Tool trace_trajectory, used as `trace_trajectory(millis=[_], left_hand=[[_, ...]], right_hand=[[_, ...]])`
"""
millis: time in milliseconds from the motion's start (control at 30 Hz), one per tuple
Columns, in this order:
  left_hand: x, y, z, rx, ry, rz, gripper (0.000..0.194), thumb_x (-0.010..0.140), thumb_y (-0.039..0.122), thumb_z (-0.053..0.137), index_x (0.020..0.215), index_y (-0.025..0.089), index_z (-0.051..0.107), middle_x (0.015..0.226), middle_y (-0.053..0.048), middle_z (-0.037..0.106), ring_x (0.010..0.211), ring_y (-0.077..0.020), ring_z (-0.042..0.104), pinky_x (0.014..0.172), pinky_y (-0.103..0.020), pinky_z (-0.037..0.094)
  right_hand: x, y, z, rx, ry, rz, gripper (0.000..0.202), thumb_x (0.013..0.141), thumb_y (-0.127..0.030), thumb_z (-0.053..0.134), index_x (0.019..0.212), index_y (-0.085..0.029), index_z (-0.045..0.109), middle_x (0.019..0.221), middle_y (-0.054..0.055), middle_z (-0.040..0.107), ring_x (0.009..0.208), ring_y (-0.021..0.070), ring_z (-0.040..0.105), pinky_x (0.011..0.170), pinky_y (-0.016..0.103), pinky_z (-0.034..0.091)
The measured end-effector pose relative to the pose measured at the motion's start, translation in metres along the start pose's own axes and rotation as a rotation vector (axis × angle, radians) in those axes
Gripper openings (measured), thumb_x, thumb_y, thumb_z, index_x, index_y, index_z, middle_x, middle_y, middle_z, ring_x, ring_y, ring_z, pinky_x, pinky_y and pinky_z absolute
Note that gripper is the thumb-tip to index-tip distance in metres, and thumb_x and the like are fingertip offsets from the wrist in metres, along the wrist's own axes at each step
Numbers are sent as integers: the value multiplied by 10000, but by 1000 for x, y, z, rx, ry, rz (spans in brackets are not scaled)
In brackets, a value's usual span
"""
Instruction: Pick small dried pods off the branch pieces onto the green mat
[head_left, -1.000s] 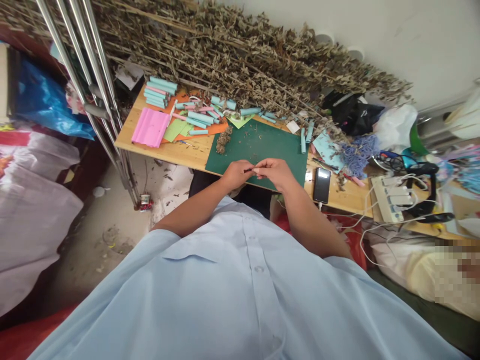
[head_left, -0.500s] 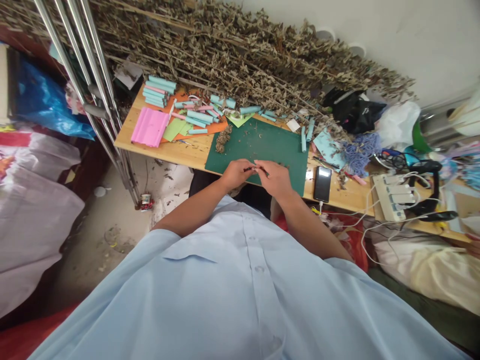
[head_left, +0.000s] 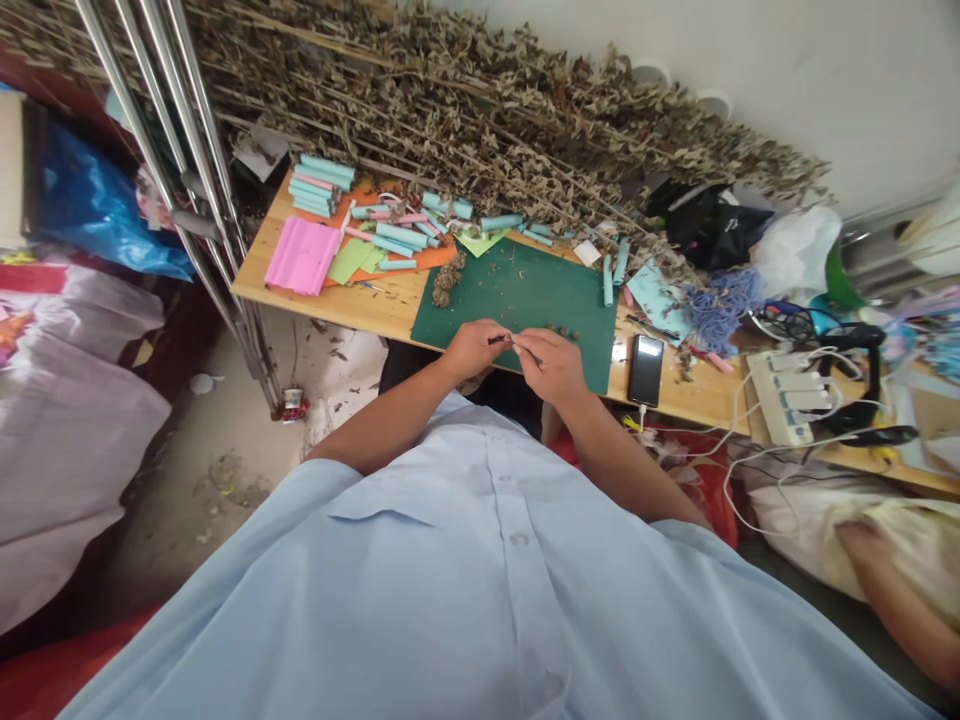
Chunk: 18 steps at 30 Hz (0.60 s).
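Note:
Both hands meet over the front edge of a green cutting mat (head_left: 510,290). My left hand (head_left: 475,348) is closed in a pinch, with a thin dark bit showing at its fingertips. Close against it, my right hand (head_left: 553,365) is also pinched, and a slim dark piece shows along its fingers. What they hold is too small to name. Toward the mat's left side lies a clump of dried brown plant matter (head_left: 448,280). Several small brown lumps (head_left: 564,332) sit just beyond my right hand.
Dried leafy stalks (head_left: 480,110) are heaped along the back. Rolled blue paper (head_left: 401,238) and a pink sheet (head_left: 301,255) lie left. A phone (head_left: 645,370), a power strip (head_left: 780,395) and cables are right. Metal poles (head_left: 180,160) stand left. Another person's arm (head_left: 892,590) reaches in at lower right.
My right hand's fingers have shifted slightly, uncovering more of the dark piece and the brown lumps behind. Another person's arm has come into view at the lower right.

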<state>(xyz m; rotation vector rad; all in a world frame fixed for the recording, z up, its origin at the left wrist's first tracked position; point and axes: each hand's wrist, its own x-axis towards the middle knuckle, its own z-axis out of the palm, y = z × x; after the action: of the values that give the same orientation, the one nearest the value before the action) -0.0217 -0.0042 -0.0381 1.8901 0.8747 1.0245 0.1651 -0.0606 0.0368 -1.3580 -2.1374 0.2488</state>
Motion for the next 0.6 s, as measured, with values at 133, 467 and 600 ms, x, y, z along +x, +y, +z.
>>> trace_trajectory(millis=[133, 467, 600], left_hand=[[0, 0, 1, -10, 5, -17, 150, 954, 219, 672, 979, 192, 817, 962, -59, 780, 927, -174, 705, 860, -287, 523], [0, 4, -3, -50, -6, 7, 157, 935, 210, 658, 943, 186, 813, 894, -54, 761, 870, -170, 682, 817, -285, 512], [0, 8, -5, -63, 0, 13, 165, 953, 256, 659, 946, 179, 804, 870, -50, 745, 850, -165, 663, 803, -280, 499]], right_hand=[[-2, -2, -1, -21, -42, 38, 291, 1037, -294, 542, 1128, -250, 814, 1134, 89, 794, 1041, 224, 747, 946, 366, 607], [19, -24, -7, -270, -296, 181, 254, 1015, -346, 549, 1070, -238, 772, 1054, 92, 798, 933, 267, 708, 745, 355, 484], [28, -27, -9, -317, -339, 190, 219, 998, -359, 581, 1051, -240, 757, 999, 87, 800, 881, 260, 696, 708, 339, 442]])
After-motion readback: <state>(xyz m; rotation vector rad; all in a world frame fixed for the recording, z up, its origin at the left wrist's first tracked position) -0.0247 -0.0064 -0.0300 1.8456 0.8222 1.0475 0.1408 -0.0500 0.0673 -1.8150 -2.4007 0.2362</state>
